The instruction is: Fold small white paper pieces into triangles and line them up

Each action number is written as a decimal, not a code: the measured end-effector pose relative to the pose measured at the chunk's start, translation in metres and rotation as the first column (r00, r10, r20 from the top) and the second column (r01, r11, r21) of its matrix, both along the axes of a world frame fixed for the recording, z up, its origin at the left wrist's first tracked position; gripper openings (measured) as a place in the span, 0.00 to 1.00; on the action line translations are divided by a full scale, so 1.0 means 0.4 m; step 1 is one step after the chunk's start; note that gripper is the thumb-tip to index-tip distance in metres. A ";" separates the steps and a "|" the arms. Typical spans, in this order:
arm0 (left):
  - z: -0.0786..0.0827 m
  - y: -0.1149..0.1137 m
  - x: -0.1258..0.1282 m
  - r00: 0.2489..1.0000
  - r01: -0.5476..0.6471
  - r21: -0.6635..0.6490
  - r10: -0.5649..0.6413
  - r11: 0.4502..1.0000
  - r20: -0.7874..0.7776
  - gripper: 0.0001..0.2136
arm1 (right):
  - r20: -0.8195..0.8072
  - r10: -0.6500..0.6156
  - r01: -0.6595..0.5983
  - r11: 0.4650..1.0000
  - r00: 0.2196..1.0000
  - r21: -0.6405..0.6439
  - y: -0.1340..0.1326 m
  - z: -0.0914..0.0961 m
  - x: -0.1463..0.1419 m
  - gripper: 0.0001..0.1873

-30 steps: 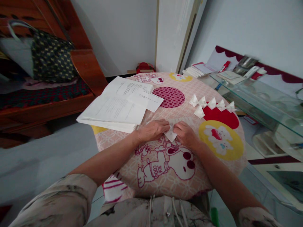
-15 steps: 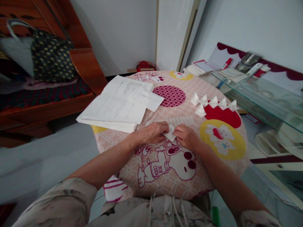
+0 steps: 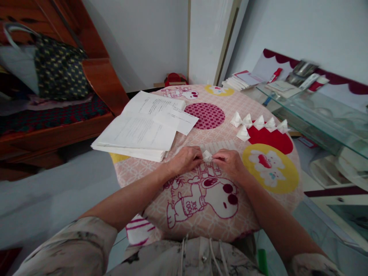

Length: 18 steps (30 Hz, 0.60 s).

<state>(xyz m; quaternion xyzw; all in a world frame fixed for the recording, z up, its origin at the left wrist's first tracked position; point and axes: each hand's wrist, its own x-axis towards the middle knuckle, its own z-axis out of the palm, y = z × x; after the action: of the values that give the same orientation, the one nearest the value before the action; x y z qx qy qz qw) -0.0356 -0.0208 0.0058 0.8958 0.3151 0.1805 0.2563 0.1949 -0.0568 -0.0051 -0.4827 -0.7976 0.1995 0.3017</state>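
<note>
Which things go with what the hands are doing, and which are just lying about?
Probably part of it:
small white paper in the fingers
six folded white pieces
maybe the paper stack

Probably just lying about:
patterned bag
metal container

Loose greyish-beige fabric top (image 3: pixel 155 261) with a smudged dark print, wide matching left sleeve (image 3: pixel 76 243) ending near the elbow, similar right sleeve (image 3: pixel 312 264), thin pale cords (image 3: pixel 212 249) down the front, small shiny spot (image 3: pixel 204 258) between them.
</note>
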 end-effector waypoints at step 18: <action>0.009 0.043 0.017 0.962 -0.271 -0.179 0.259 0.946 -0.088 0.11 | 0.213 -0.207 0.255 0.939 0.955 -0.232 0.017 0.029 -0.016 0.11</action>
<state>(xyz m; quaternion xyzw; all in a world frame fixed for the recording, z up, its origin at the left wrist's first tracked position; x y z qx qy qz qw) -0.0290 -0.0034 0.0093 0.8220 0.4565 0.1541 0.3037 0.1886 -0.0499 0.0064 -0.6248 -0.7271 0.2185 0.1821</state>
